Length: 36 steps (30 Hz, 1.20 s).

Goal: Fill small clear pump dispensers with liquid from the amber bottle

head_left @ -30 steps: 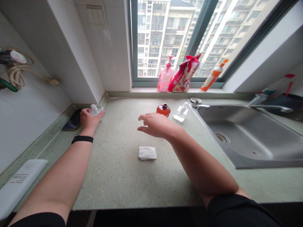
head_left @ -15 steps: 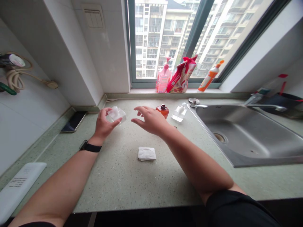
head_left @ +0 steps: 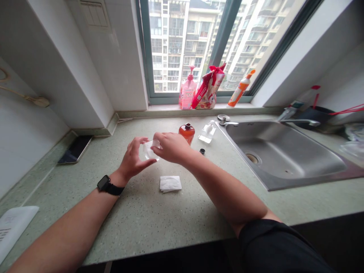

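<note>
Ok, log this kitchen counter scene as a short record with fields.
left hand: left hand holds a small clear container
right hand: right hand grips the same container from the other side
counter: folded white tissue, open orange bottle, small black cap, clear pump bottle lying down, phone
right side: steel sink

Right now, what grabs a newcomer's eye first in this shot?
Both hands meet over the middle of the green counter: the left hand and right hand share a grip on a small clear container. Just behind them stands an orange bottle with its cap off, and a folded white tissue lies in front. A steel sink fills the right side.
</note>
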Each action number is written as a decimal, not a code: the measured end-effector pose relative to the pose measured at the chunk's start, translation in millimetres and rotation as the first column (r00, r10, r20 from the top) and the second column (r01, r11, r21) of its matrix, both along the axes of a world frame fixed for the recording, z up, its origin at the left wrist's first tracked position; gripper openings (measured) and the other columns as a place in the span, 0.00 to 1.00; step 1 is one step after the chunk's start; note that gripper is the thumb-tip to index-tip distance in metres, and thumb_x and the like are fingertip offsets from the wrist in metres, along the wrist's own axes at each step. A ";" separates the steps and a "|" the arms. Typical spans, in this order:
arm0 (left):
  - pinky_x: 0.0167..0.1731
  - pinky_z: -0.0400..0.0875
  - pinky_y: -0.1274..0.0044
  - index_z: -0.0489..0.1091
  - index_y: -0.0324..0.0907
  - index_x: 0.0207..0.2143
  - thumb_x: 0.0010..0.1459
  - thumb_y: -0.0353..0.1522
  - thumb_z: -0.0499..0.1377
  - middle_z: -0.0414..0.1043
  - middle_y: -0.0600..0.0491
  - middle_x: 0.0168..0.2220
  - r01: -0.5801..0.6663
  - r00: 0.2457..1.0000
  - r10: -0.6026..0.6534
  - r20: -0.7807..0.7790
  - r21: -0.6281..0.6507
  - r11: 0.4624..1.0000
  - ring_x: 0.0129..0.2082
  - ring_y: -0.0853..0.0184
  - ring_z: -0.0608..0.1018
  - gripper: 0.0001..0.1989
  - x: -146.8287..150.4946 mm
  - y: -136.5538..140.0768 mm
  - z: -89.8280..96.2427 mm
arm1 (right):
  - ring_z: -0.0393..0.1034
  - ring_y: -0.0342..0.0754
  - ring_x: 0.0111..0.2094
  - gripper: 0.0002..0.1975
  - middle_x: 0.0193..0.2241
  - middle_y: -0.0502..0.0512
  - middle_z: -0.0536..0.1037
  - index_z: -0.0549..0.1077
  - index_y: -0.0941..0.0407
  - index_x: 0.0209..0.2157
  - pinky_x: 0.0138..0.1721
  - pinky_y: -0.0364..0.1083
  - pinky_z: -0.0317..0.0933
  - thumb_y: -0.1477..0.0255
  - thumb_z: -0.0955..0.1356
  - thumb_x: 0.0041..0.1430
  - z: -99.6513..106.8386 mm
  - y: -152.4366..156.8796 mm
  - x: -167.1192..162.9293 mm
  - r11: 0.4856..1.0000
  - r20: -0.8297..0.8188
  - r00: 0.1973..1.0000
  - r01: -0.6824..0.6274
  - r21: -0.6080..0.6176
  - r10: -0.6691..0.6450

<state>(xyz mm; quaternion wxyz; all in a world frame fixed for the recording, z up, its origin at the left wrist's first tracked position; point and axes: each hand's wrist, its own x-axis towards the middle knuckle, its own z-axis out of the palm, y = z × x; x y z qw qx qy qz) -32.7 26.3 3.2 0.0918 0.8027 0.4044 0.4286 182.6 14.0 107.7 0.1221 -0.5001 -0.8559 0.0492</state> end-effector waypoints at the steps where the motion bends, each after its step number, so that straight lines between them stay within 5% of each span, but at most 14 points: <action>1: 0.64 0.71 0.55 0.65 0.43 0.64 0.66 0.63 0.58 0.74 0.40 0.60 0.023 1.000 -0.023 0.020 -0.016 1.000 0.58 0.49 0.79 0.40 -2.0 1.9 -1.3 | 0.78 0.54 0.46 0.12 0.46 0.59 0.86 0.78 0.54 0.47 0.40 0.48 0.59 0.62 0.67 0.72 5.3 -0.4 5.0 1.000 -0.012 1.000 0.006 0.016 -0.006; 8: 0.65 0.71 0.55 0.69 0.42 0.62 0.73 0.61 0.46 0.77 0.41 0.57 -0.010 0.996 0.023 0.085 -0.146 0.989 0.57 0.51 0.79 0.37 -14.6 20.0 -8.6 | 0.70 0.49 0.36 0.10 0.35 0.53 0.81 0.79 0.54 0.42 0.37 0.48 0.55 0.63 0.69 0.66 66.7 -17.2 90.5 0.975 -0.145 0.977 0.179 0.130 -0.159; 12: 0.64 0.73 0.55 0.71 0.43 0.59 0.73 0.60 0.45 0.78 0.42 0.55 -0.023 0.997 0.038 0.074 -0.197 0.980 0.57 0.51 0.80 0.36 -14.9 24.1 -10.6 | 0.70 0.50 0.35 0.13 0.34 0.53 0.80 0.80 0.52 0.40 0.36 0.48 0.58 0.59 0.70 0.63 82.1 -19.1 152.9 0.949 -0.051 0.949 0.314 0.037 -0.312; 19: 0.64 0.73 0.56 0.74 0.43 0.56 0.74 0.60 0.44 0.79 0.42 0.53 -0.031 0.997 0.047 0.064 -0.226 0.974 0.57 0.52 0.80 0.35 -14.2 27.5 -14.2 | 0.76 0.52 0.37 0.15 0.37 0.54 0.84 0.83 0.52 0.44 0.38 0.48 0.66 0.60 0.73 0.58 56.9 17.5 231.5 0.809 0.155 0.841 0.542 -0.228 -0.519; 25: 0.64 0.73 0.56 0.75 0.43 0.56 0.73 0.61 0.44 0.79 0.41 0.53 -0.026 0.994 0.055 0.095 -0.276 0.961 0.56 0.51 0.80 0.37 -16.4 33.7 -19.6 | 0.80 0.54 0.41 0.15 0.39 0.54 0.87 0.85 0.51 0.47 0.42 0.47 0.69 0.64 0.75 0.57 22.8 46.6 256.1 0.693 0.198 0.794 0.601 -0.399 -0.575; 32: 0.64 0.73 0.57 0.75 0.43 0.55 0.72 0.62 0.44 0.80 0.41 0.52 -0.029 0.991 0.065 0.114 -0.298 0.954 0.54 0.52 0.81 0.37 -15.5 34.0 -19.5 | 0.81 0.55 0.44 0.19 0.43 0.57 0.88 0.86 0.51 0.50 0.44 0.48 0.72 0.65 0.77 0.56 2.0 66.6 254.6 0.694 0.196 0.775 0.627 -0.353 -0.601; 36: 0.63 0.74 0.57 0.76 0.43 0.55 0.73 0.62 0.44 0.80 0.42 0.52 -0.035 0.992 0.069 0.104 -0.300 0.953 0.54 0.52 0.81 0.37 -15.3 33.0 -18.3 | 0.80 0.59 0.53 0.34 0.60 0.61 0.83 0.80 0.51 0.62 0.53 0.50 0.72 0.61 0.81 0.53 -0.1 72.1 252.9 0.715 0.167 0.778 0.624 -0.316 -0.606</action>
